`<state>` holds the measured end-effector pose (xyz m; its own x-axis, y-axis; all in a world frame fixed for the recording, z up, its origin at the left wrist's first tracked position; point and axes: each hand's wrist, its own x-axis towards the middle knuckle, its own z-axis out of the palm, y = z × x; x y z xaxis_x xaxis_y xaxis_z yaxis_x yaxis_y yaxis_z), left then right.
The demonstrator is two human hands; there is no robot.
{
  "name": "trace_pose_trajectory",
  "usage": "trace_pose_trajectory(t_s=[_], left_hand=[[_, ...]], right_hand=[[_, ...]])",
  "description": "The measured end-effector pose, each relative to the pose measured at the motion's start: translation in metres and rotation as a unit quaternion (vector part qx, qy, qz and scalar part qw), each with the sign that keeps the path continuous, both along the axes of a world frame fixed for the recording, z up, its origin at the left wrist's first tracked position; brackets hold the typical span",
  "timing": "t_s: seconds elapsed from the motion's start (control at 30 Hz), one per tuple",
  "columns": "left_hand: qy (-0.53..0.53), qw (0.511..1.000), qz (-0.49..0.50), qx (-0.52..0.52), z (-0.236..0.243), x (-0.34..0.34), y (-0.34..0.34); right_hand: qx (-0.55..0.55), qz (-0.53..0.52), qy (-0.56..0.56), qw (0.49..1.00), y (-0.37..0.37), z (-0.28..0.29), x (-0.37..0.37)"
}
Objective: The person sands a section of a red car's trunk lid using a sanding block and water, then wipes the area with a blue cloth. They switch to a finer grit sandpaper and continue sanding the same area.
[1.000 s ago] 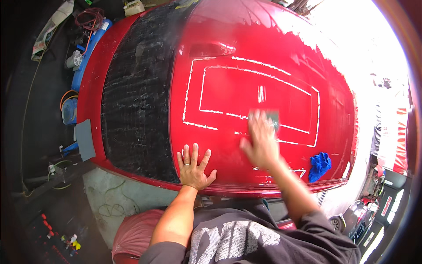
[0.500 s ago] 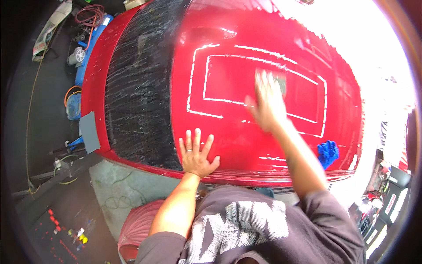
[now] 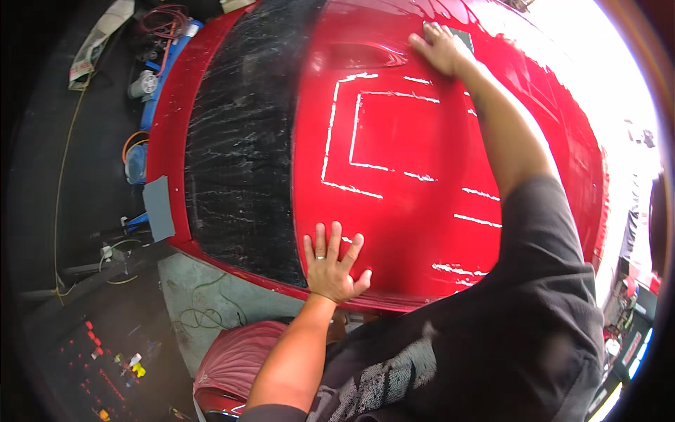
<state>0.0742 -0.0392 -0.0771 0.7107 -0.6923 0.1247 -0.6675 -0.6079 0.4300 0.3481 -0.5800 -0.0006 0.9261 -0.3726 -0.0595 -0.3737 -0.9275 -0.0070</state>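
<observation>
A glossy red car hood (image 3: 401,232) lies before me, marked with broken white outlines, one rectangle inside another. My left hand (image 3: 336,266) rests flat on its near left part, fingers spread, a ring on one finger, holding nothing. At the far side, my right hand (image 3: 443,49) presses down with arm outstretched. Beneath its fingers is a flat grey-green pad (image 3: 464,39), mostly covered; its exact kind does not show. Some white lines are hidden by my right arm, others are broken by gaps.
Left of the hood is a dark, streaked windshield (image 3: 239,148). A grey patch (image 3: 159,209) sits on the car's left corner. Beyond stand blue equipment (image 3: 149,105) and a coiled hose (image 3: 165,21). A red-covered rounded object (image 3: 235,359) stands beside me at lower left.
My right hand has slid away from me with the pad, from mid-hood to the far side. My left hand stays planted. The view has shifted, and the blue cloth no longer shows.
</observation>
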Motion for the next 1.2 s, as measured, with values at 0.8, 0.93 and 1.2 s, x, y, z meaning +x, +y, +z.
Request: trace_pose_trajectory(t_s=[0.8,0.93,1.2], left_hand=[[-0.015,1.0,-0.002,-0.003,-0.003,0.0,-0.001],[-0.018,1.0,0.002,0.006,-0.001,0.0,-0.003],[-0.017,1.0,-0.002,0.005,0.009,-0.001,-0.007]], right_hand=[[0.004,-0.046,-0.029,0.999,-0.019,-0.017,-0.038],[-0.046,-0.042,-0.041,0.997,-0.019,-0.029,-0.043],[0.101,0.012,0.154,0.983,0.295,0.047,-0.49]])
